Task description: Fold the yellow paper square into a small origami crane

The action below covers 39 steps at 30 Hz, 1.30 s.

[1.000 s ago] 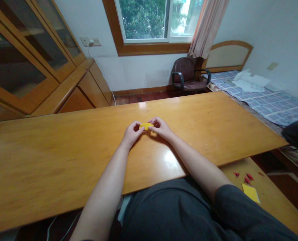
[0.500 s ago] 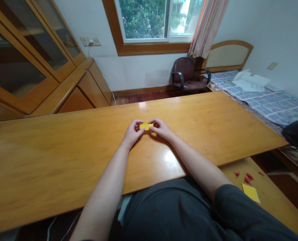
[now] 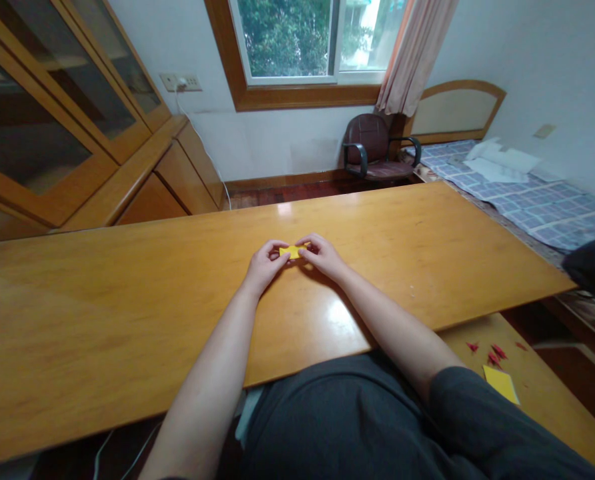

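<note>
A small folded piece of yellow paper (image 3: 292,251) sits at the middle of a long wooden table (image 3: 127,300). My left hand (image 3: 263,266) pinches its left end with curled fingers. My right hand (image 3: 322,256) pinches its right end the same way. Both hands rest low over the tabletop, and the paper's lower edge is partly hidden by my fingertips.
On a lower wooden surface at the right lie a flat yellow paper square (image 3: 500,385) and several small red paper pieces (image 3: 492,351). A dark office chair (image 3: 372,150) stands under the window. A wooden cabinet (image 3: 77,133) lines the left wall; a bed (image 3: 527,193) is at the right.
The paper between my fingers looks slightly narrower and more bent than half a second ago. Both hands stay in the same place.
</note>
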Each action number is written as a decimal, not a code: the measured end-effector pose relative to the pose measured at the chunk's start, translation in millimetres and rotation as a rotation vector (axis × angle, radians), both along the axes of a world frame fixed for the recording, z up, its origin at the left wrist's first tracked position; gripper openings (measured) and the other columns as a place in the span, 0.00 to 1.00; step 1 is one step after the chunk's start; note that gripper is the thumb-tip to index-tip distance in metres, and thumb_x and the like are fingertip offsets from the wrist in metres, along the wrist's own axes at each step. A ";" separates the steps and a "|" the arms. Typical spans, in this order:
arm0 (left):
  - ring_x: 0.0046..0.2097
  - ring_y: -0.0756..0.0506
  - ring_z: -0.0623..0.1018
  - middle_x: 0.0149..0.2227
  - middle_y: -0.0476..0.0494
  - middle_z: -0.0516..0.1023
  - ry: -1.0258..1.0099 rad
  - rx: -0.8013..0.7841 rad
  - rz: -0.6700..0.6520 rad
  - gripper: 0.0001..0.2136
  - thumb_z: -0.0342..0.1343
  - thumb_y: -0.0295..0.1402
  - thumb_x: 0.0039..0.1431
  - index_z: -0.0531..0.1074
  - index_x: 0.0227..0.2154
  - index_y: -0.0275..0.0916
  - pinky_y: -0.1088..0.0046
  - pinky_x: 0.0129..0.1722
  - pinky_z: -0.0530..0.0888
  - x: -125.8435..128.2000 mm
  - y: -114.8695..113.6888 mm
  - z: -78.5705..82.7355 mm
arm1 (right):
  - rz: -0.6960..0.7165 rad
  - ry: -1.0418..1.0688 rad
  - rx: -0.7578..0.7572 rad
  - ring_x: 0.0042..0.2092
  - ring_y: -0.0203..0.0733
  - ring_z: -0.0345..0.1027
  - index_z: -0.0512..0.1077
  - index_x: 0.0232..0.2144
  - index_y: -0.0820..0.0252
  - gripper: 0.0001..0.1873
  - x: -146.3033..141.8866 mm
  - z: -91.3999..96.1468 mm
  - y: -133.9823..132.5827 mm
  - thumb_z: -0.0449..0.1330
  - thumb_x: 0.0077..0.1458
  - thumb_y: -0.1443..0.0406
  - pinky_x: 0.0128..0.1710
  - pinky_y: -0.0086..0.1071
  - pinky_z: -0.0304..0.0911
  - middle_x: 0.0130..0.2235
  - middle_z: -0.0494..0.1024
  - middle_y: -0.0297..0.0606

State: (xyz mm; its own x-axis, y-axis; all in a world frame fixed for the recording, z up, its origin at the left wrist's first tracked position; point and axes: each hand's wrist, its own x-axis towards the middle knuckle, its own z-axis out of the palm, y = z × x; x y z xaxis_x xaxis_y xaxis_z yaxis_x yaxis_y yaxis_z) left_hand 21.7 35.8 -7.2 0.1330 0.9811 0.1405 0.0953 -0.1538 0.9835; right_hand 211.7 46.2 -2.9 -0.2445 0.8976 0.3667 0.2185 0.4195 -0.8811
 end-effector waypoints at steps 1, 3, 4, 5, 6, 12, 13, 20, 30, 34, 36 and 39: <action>0.31 0.48 0.78 0.28 0.48 0.77 0.000 -0.004 -0.001 0.15 0.63 0.37 0.49 0.72 0.40 0.38 0.72 0.33 0.75 0.3 -0.4 0.7 | -0.003 -0.004 0.004 0.33 0.35 0.63 0.75 0.37 0.60 0.10 0.1 0.3 0.1 0.60 0.53 0.62 0.35 0.30 0.60 0.35 0.72 0.34; 0.30 0.48 0.77 0.27 0.49 0.76 0.012 0.000 0.008 0.15 0.63 0.37 0.49 0.73 0.40 0.38 0.74 0.31 0.75 0.5 -1.2 1.7 | -0.009 0.000 -0.006 0.33 0.35 0.63 0.75 0.37 0.60 0.10 0.1 0.2 0.3 0.60 0.53 0.62 0.35 0.30 0.61 0.35 0.72 0.34; 0.29 0.48 0.77 0.26 0.50 0.75 0.021 0.005 0.014 0.15 0.63 0.37 0.49 0.73 0.40 0.38 0.74 0.30 0.74 0.5 -1.5 1.9 | -0.009 0.010 -0.021 0.32 0.34 0.63 0.74 0.37 0.60 0.10 0.0 -0.1 0.4 0.60 0.53 0.62 0.34 0.30 0.61 0.35 0.72 0.34; 0.28 0.49 0.76 0.25 0.50 0.75 0.029 0.011 0.020 0.15 0.63 0.37 0.49 0.73 0.39 0.38 0.75 0.29 0.74 0.4 -1.7 2.0 | -0.008 0.026 -0.043 0.32 0.34 0.63 0.74 0.38 0.60 0.11 -0.1 -0.6 0.5 0.61 0.53 0.62 0.34 0.30 0.61 0.35 0.73 0.34; 0.28 0.49 0.76 0.25 0.51 0.74 0.036 0.017 0.025 0.14 0.63 0.37 0.50 0.73 0.39 0.38 0.75 0.29 0.73 0.2 -1.8 2.0 | -0.004 0.048 -0.068 0.32 0.34 0.64 0.74 0.38 0.60 0.11 -0.3 -1.2 0.7 0.61 0.52 0.62 0.33 0.30 0.61 0.36 0.73 0.35; 0.29 0.49 0.75 0.26 0.50 0.75 0.056 0.035 0.032 0.14 0.62 0.37 0.50 0.73 0.39 0.39 0.76 0.29 0.73 -1.3 -1.0 1.2 | 0.043 0.178 -0.189 0.30 0.33 0.66 0.71 0.41 0.60 0.15 -1.3 -5.1 2.3 0.63 0.50 0.60 0.30 0.28 0.63 0.37 0.76 0.36; 0.29 0.49 0.75 0.27 0.50 0.75 0.057 0.035 0.031 0.14 0.62 0.37 0.50 0.73 0.39 0.39 0.76 0.29 0.73 -1.5 -0.8 1.1 | 0.049 0.184 -0.204 0.30 0.33 0.66 0.71 0.41 0.60 0.16 -1.3 -5.5 2.4 0.63 0.50 0.60 0.29 0.28 0.63 0.36 0.76 0.35; 0.33 0.49 0.77 0.33 0.47 0.78 0.097 0.057 0.005 0.14 0.63 0.38 0.50 0.74 0.39 0.38 0.75 0.33 0.72 -1.7 -1.1 1.1 | 0.056 0.138 -0.220 0.30 0.34 0.68 0.72 0.40 0.60 0.15 0.2 -4.4 2.2 0.62 0.50 0.60 0.32 0.29 0.64 0.33 0.75 0.34; 0.31 0.49 0.77 0.31 0.47 0.78 0.098 0.019 0.001 0.14 0.63 0.40 0.49 0.74 0.37 0.38 0.75 0.32 0.72 -2.2 -0.5 2.8 | 0.077 0.188 -0.254 0.27 0.32 0.65 0.73 0.38 0.61 0.15 0.3 -6.9 3.3 0.63 0.50 0.59 0.29 0.27 0.61 0.29 0.73 0.31; 0.31 0.49 0.76 0.31 0.48 0.77 0.073 0.000 0.015 0.15 0.64 0.40 0.48 0.74 0.36 0.37 0.74 0.33 0.72 -2.9 1.2 2.9 | 0.075 0.249 -0.281 0.27 0.32 0.65 0.73 0.37 0.61 0.15 0.6 -7.5 3.9 0.64 0.49 0.59 0.28 0.28 0.62 0.29 0.73 0.31; 0.32 0.49 0.76 0.31 0.48 0.77 0.070 0.004 0.022 0.15 0.65 0.40 0.47 0.74 0.35 0.37 0.74 0.33 0.72 -3.7 2.0 2.5 | 0.066 0.259 -0.286 0.27 0.32 0.64 0.73 0.36 0.61 0.15 0.8 -6.0 3.7 0.64 0.48 0.58 0.28 0.28 0.62 0.28 0.73 0.31; 0.32 0.49 0.76 0.32 0.47 0.77 0.062 0.002 0.021 0.16 0.65 0.41 0.47 0.74 0.36 0.37 0.74 0.34 0.72 -4.7 2.8 1.8 | 0.059 0.251 -0.300 0.27 0.33 0.64 0.73 0.34 0.61 0.14 0.9 -3.8 3.3 0.64 0.47 0.58 0.28 0.28 0.62 0.27 0.73 0.31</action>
